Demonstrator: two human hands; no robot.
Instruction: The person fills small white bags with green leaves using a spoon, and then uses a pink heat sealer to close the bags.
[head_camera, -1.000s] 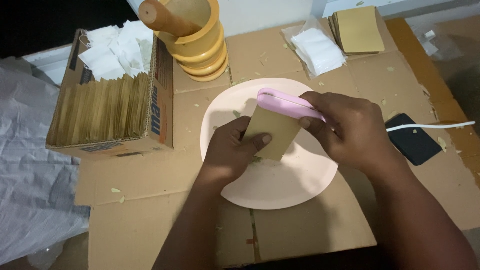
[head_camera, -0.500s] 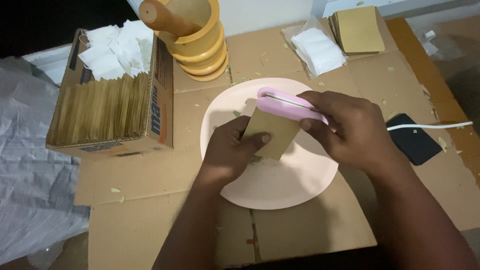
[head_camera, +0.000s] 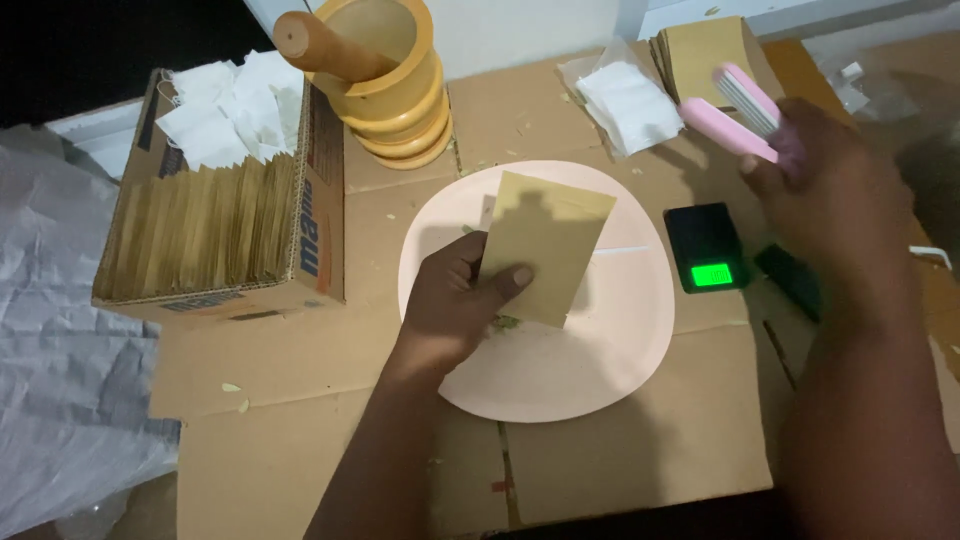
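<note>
holding a small kraft-brown paper pouch (head_camera: 545, 245) upright over the pink plate (head_camera: 560, 370), the left hand (head_camera: 455, 305) pinches it between thumb on the near face and fingers behind, gripping its lower left edge. the right hand (head_camera: 830, 185) is closed around a pink handheld sealer (head_camera: 740, 115), lifted off to the far right, well apart from the pouch, its two arms standing apart at the tip.

judging by this, the step in hand looks like the closing of a filled pouch, with the sealer clear of it just now; whether the top edge is sealed cannot be told from this view. if it is not, the next move calls for bringing the sealer's open arms squarely over the pouch's upper edge while the left hand keeps the pouch steady and flat.

a few green crumbs lie on the plate just below the pouch. right of the plate sits a small black scale (head_camera: 708, 248) with a lit green display. far behind the plate stands a yellow wooden mortar (head_camera: 400, 100) with a pestle (head_camera: 325, 48) leaning in it. to the left, a cardboard box (head_camera: 215, 235) is packed with more brown pouches and white sachets (head_camera: 215, 115). at the far right lie loose white sachets in plastic (head_camera: 625, 100) and a stack of brown pouches (head_camera: 700, 55). all rests on a cardboard-covered tabletop (head_camera: 620, 460).
</note>
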